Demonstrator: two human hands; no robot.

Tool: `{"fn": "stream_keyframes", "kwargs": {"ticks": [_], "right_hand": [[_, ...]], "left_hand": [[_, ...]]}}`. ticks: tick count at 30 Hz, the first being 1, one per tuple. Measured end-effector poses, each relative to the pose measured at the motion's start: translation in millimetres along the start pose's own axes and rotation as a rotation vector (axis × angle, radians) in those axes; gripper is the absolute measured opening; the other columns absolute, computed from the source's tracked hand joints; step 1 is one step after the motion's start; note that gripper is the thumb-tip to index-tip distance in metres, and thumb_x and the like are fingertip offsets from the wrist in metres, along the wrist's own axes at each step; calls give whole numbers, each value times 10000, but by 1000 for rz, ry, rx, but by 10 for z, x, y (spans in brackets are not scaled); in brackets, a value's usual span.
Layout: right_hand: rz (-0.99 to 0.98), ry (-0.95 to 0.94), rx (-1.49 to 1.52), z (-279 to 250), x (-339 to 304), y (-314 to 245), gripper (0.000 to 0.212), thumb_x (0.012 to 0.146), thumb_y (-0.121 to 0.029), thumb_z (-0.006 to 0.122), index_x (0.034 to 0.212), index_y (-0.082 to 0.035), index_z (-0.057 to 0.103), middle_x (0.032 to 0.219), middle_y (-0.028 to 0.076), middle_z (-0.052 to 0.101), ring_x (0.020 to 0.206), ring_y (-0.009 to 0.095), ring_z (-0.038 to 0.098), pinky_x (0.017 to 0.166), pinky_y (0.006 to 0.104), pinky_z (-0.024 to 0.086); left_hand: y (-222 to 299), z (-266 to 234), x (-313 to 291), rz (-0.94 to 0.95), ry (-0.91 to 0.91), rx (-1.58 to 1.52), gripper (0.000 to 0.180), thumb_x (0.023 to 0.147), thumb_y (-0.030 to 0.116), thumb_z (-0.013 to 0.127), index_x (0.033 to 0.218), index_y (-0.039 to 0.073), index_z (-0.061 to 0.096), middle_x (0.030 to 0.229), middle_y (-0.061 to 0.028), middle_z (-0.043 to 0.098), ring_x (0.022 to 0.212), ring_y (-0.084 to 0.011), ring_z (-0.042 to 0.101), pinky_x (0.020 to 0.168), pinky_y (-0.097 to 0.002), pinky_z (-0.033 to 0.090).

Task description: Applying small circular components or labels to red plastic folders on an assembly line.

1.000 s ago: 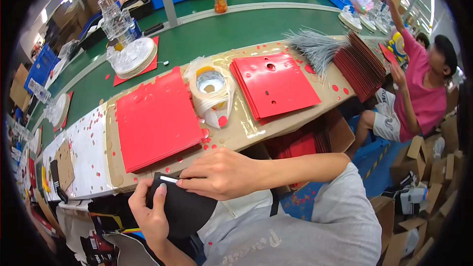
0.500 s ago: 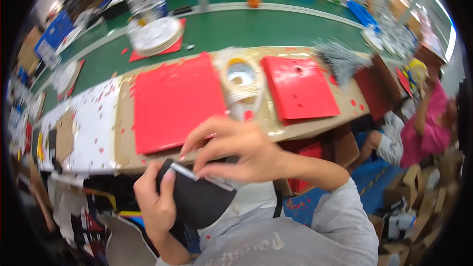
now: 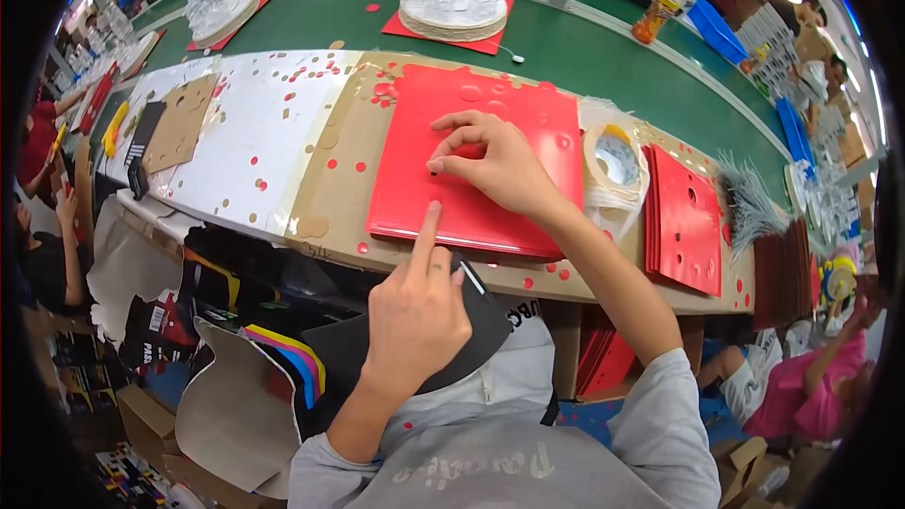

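My left hand (image 3: 415, 316) is over my lap. Its index finger points up to the near edge of a red stack of sheets (image 3: 528, 146), while the thumb and other fingers are curled around the edge of a black curved sheet (image 3: 485, 320). A short white strip (image 3: 474, 281) shows on that sheet beside the thumb; the hand covers part of the sheet. Above the red stack, my right hand (image 3: 490, 160) has thumb and index finger pinched together. A small dark spot shows at those fingertips, and I cannot make out whether it is held.
A tape roll (image 3: 613, 165) and a smaller red stack with holes (image 3: 683, 217) lie to the right, beside grey wire-like strands (image 3: 749, 203). Red and brown discs are scattered over the cardboard. White round pieces (image 3: 452, 5) stand on the green bench (image 3: 330, 14). Other people sit left and right.
The view has shifted, so the bench sits differently in it. My right hand has left the black sheet and is over the red stack. My left index finger has stretched out.
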State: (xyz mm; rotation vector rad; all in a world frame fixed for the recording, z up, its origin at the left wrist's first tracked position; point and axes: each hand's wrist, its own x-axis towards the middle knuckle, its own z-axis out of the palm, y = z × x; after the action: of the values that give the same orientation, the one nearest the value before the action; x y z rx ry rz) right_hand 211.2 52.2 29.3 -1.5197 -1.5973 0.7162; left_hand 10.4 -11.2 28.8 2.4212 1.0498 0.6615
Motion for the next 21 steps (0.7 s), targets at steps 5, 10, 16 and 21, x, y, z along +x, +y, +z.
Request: {"fn": "stream_keyframes", "kwargs": {"ticks": [5, 10, 16, 21], "right_hand": [[54, -2, 48, 59, -23, 46, 133, 845, -150, 761, 892, -26, 772, 1290, 81, 639, 1128, 190, 611, 951, 329, 485], [91, -10, 82, 46, -18, 43, 111, 847, -138, 759, 882, -34, 771, 1292, 72, 637, 1147, 175, 598, 961, 319, 474], [49, 31, -49, 117, -33, 36, 108, 839, -142, 770, 878, -41, 770, 1286, 52, 646, 1161, 194, 584, 960, 330, 466], [-9, 109, -153, 136, -34, 50, 159, 826, -178, 790, 836, -23, 753, 1234, 75, 672, 1164, 245, 586, 971, 349, 470]], "left_hand": [[-41, 22, 47, -20, 16, 7, 261, 816, 36, 653, 1027, -106, 594, 1455, -211, 502, 743, -362, 696, 659, -421, 553], [-44, -4, 84, 2, -29, 59, 317, 812, 47, 668, 1065, -127, 592, 1454, -249, 488, 729, -356, 700, 628, -414, 556], [-30, 99, 49, -10, -7, 57, 293, 806, 44, 672, 1034, -121, 590, 1451, -255, 489, 744, -347, 706, 623, -408, 562], [-24, 103, 59, 9, 9, 63, 266, 807, 42, 674, 1002, -113, 583, 1458, -256, 481, 752, -346, 709, 625, -409, 565]]}}
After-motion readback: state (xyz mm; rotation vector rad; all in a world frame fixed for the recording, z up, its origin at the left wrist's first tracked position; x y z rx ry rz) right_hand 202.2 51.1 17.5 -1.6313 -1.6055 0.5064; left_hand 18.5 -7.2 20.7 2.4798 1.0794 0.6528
